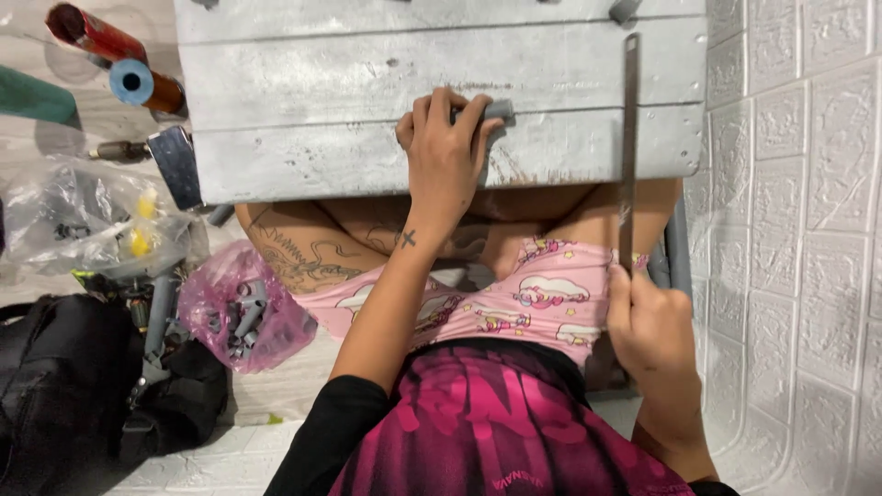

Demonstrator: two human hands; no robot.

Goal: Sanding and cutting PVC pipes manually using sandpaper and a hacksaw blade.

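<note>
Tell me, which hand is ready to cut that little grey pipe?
Probably the right hand: it grips the saw blade, which lies apart from the pipe. The left hand is busy pressing the pipe on the board.

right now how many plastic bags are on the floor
2: a clear bag at left, and a pink bag of grey fittings beside it. Others may be hidden.

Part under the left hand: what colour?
Grey, like the painted board beneath; the part under the left hand shows in head view.
</note>
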